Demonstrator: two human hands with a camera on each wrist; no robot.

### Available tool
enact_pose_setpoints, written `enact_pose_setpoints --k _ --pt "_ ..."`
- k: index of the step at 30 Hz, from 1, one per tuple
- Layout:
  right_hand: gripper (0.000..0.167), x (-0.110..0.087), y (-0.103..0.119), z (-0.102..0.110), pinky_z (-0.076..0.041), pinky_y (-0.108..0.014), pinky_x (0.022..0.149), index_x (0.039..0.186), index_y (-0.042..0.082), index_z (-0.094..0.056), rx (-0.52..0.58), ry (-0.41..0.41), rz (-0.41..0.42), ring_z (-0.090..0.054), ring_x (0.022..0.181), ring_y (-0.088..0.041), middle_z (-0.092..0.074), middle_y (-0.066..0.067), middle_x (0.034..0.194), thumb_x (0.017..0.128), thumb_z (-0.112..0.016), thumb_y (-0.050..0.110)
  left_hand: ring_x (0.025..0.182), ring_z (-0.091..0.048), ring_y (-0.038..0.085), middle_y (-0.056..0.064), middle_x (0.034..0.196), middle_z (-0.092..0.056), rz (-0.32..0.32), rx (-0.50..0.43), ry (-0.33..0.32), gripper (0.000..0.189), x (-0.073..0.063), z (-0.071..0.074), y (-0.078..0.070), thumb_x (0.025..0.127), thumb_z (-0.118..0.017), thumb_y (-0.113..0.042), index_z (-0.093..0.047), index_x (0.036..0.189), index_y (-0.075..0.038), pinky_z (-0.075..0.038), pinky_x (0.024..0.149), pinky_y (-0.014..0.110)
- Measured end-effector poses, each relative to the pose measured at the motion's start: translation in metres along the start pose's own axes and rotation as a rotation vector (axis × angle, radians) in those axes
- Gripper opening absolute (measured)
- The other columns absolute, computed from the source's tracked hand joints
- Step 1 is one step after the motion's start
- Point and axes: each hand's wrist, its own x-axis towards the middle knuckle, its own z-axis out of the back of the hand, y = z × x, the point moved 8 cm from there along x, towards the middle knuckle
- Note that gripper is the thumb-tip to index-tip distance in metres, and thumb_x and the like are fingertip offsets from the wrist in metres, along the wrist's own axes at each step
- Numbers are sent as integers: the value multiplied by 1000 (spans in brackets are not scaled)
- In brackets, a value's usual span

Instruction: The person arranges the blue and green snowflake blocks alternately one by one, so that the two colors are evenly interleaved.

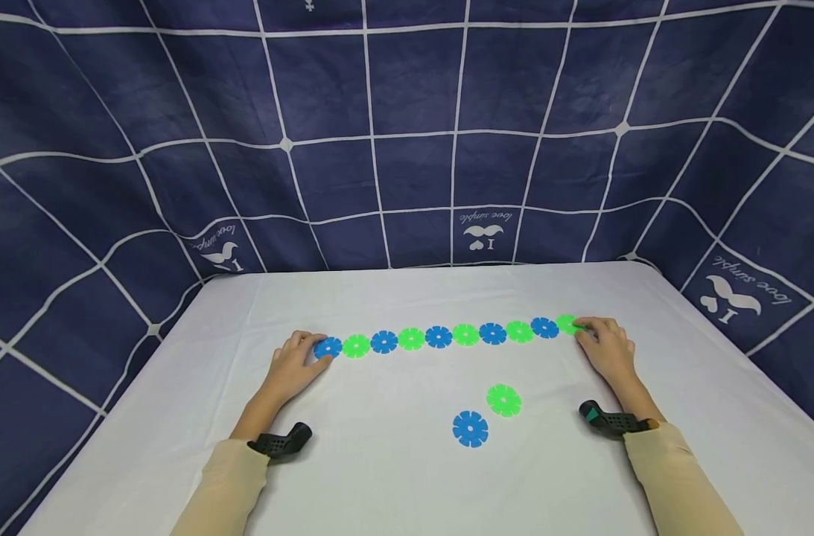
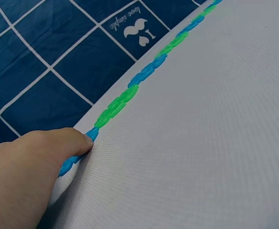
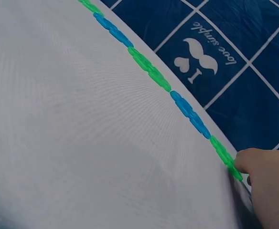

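Note:
A row of notched plastic discs [image 1: 439, 328], blue and green by turns, stretches across the white table. My left hand [image 1: 291, 366] holds the blue disc [image 1: 328, 342] at the left end, thumb on the near edge and fingers at the far side. At the opposite end my right hand [image 1: 609, 350] grips the green disc [image 1: 564, 323] between thumb and fingers. In the left wrist view the thumb presses on the blue disc [image 2: 92, 134]; its fingers are hidden. The right wrist view shows the green disc [image 3: 220, 150] partly covered by the hand [image 3: 271, 179].
Nearer me than the row, a loose green disc [image 1: 496, 394] and a loose blue disc [image 1: 463, 423] lie flat on the white cloth [image 1: 380, 461]. A dark blue curtain [image 1: 413, 179] with white lines rises behind the table and along both sides.

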Motion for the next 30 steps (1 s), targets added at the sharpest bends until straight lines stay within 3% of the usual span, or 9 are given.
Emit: enact_pose_setpoints --k 5,9,14,21,30 --pt "33 1 10 7 -22 -57 85 116 1 -55 95 -48 13 -39 108 -43 -43 -28 122 92 -43 20 114 -44 34 17 123 -45 23 21 22 49 2 0 2 86 -56 -35 -50 127 -8 -29 86 46" --pt "32 3 31 14 -22 -56 86 117 2 -55 155 -50 78 -43 102 -38 -46 -26 119 93 -44 20 114 -44 34 17 123 -46 30 12 25 50 2 0 0 85 -57 -36 -51 126 -8 -29 87 46" --pt "33 3 75 19 -27 -51 83 120 4 -54 195 41 196 -44 102 -34 -49 -22 118 94 -45 22 115 -44 35 18 124 -46 39 8 29 51 1 -1 2 84 -58 -35 -51 126 -8 -28 88 47" --pt "31 -12 136 20 -40 -33 72 119 9 -55 211 172 319 -46 99 -24 -53 -14 116 94 -48 25 116 -44 34 17 124 -46 39 10 20 51 1 0 2 85 -58 -35 -51 126 -8 -28 88 47" --pt "24 -49 189 21 -41 -37 76 113 13 -60 261 259 461 -49 95 -20 -59 -5 111 89 -56 16 116 -44 34 17 124 -45 41 12 30 51 1 0 1 84 -58 -35 -50 127 -8 -29 88 46"
